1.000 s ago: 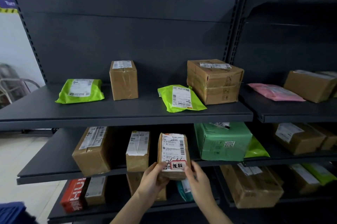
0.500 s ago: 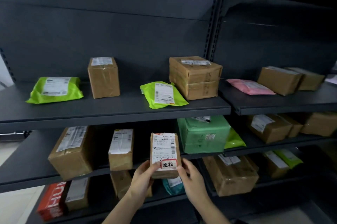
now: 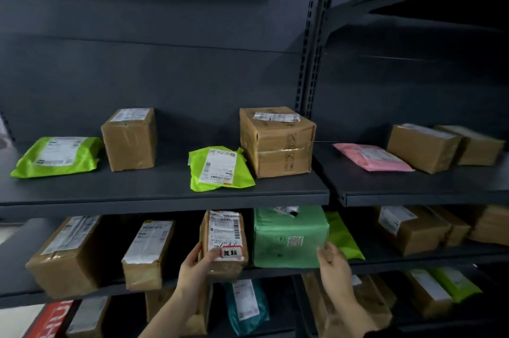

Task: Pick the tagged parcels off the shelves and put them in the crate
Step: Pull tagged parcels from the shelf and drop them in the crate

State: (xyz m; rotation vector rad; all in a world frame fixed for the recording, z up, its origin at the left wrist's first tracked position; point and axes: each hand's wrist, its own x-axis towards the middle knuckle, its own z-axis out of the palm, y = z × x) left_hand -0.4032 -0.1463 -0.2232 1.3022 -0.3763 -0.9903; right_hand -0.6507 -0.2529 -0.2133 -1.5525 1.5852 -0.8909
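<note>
A small brown parcel (image 3: 224,244) with a white shipping label and a red-edged handwritten tag stands at the front edge of the middle shelf (image 3: 275,271). My left hand (image 3: 197,268) grips its lower left side, thumb on the front face. My right hand (image 3: 332,263) is off that parcel, fingers relaxed, at the lower right corner of the green box (image 3: 289,238) beside it. No crate is in view.
The top shelf (image 3: 165,194) carries two lime mailers, two brown boxes, a pink mailer (image 3: 371,160) and more boxes at right. Brown parcels (image 3: 148,252) stand left of the tagged one. The bottom shelf holds a teal mailer (image 3: 248,307) and several boxes.
My right hand let go of the tagged parcel and moved right to the green box's corner. My left hand still holds the parcel. The view has shifted rightward.
</note>
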